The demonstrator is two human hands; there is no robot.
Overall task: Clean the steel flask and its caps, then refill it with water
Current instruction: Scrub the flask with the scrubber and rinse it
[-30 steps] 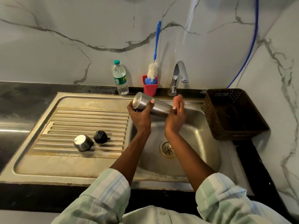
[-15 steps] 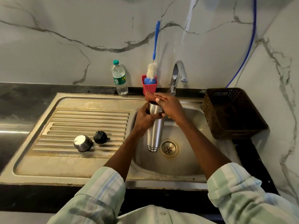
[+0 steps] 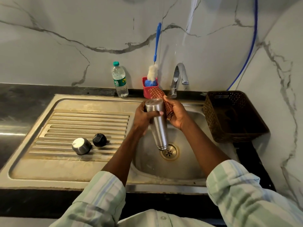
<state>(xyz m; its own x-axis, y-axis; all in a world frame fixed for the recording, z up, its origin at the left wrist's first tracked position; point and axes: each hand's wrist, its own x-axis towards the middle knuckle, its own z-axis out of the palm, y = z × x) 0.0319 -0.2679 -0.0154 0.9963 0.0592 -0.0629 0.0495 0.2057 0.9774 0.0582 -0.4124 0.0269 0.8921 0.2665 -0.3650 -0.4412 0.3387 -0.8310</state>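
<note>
The left hand (image 3: pixel 144 117) grips the steel flask (image 3: pixel 158 123) near its upper end, fingers curled round the body with the thumb showing across the front. The flask is held over the sink basin (image 3: pixel 188 161), nearly upright and inverted: the flat closed base faces up toward the camera, and the threaded neck points down, just above the drain (image 3: pixel 169 152). Whether the mouth touches the basin floor cannot be told, since the opening faces away and is hidden.

The right hand (image 3: pixel 176 115) holds a red checked cloth (image 3: pixel 158 95) against the flask's right side. Its fingers curl round the cloth, which bunches up behind the flask's base; much of the cloth is covered by the palm and the flask, with a dark frayed bit showing below the thumb.

On the ribbed draining board (image 3: pixel 73 125) to the left lie the steel cap (image 3: pixel 81 146) and the black inner cap (image 3: pixel 99 140), just beside each other and well apart from the flask.

Behind the sink a red holder (image 3: pixel 146 89) stands partly hidden by the cloth, with a bottle brush (image 3: pixel 156 46) rising from it. A plastic water bottle (image 3: pixel 119 80) stands to its left, the tap (image 3: pixel 178 79) to its right. A dark woven basket (image 3: pixel 232 117) sits at the right; its inside is too dark to make out. Striped sleeves (image 3: pixel 237 190) are cut off at the bottom edge.
</note>
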